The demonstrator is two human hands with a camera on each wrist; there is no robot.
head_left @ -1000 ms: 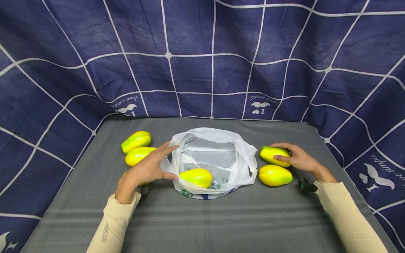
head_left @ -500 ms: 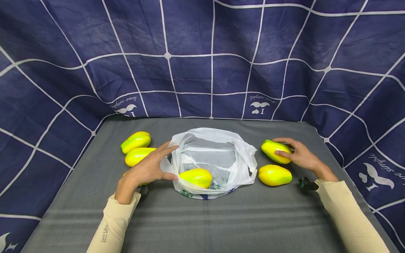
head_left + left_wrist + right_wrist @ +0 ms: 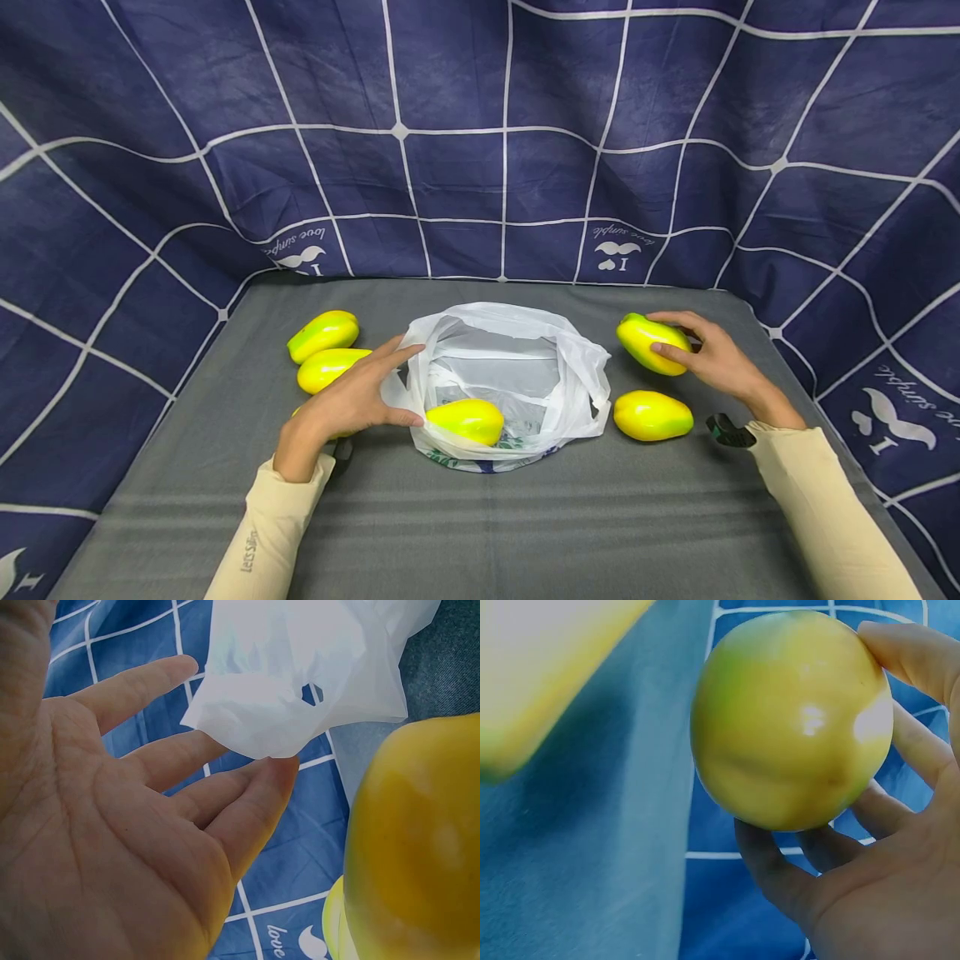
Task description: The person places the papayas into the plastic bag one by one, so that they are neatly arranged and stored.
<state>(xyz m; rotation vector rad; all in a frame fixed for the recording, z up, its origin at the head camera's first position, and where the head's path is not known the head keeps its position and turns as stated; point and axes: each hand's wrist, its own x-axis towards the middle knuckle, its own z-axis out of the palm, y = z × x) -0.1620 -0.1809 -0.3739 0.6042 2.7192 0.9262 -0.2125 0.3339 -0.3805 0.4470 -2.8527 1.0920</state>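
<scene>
My right hand (image 3: 712, 354) grips a yellow-green papaya (image 3: 652, 344), with the thumb on its near side and the fingers around its far side. In the right wrist view the papaya (image 3: 791, 720) appears end-on among the fingers. A white plastic bag (image 3: 585, 367) lies in the middle, its mouth wide, and one papaya (image 3: 468, 422) sits inside near the front rim. At the bag's left edge rests my left hand (image 3: 348, 408), fingers and thumb extended. The left wrist view shows its fingertips touching the bag (image 3: 270, 697).
One papaya (image 3: 652, 416) lies right of the bag. To the left are a far papaya (image 3: 322, 336) and another papaya (image 3: 330, 369); a third is mostly hidden by my left hand. A grey cloth (image 3: 487, 533) covers the table, with a blue checked curtain (image 3: 465, 183) around it.
The right hand has raised its papaya slightly and shifted it away from the papaya in front, tilting it a little. The left hand and the bag have stayed put.
</scene>
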